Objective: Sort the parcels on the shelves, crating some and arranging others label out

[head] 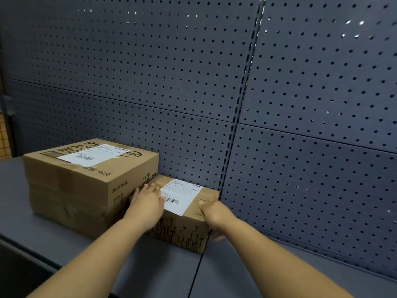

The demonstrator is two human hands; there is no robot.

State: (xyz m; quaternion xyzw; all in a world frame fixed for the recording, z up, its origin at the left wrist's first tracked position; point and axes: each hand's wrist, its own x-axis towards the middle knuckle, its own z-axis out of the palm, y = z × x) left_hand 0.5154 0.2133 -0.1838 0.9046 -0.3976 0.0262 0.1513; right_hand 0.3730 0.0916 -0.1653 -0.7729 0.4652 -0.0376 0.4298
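A small brown cardboard parcel (pixel 184 229) with a dark printed pattern on its front lies on the grey shelf (pixel 247 274), its white shipping label (pixel 182 195) facing up. My left hand (pixel 148 201) rests flat on the parcel's top at its left end, fingers straight. My right hand (pixel 214 216) grips the parcel's right front corner, thumb on top and fingers curled round the side. A larger cardboard box (pixel 86 181) with a white label on top stands directly to the left, touching the small parcel.
A dark grey perforated back panel (pixel 300 104) rises behind the shelf, with a slotted upright (pixel 242 104) in the middle. The shelf's front edge (pixel 32 252) runs at the lower left. A seam (pixel 197 274) divides the shelf boards.
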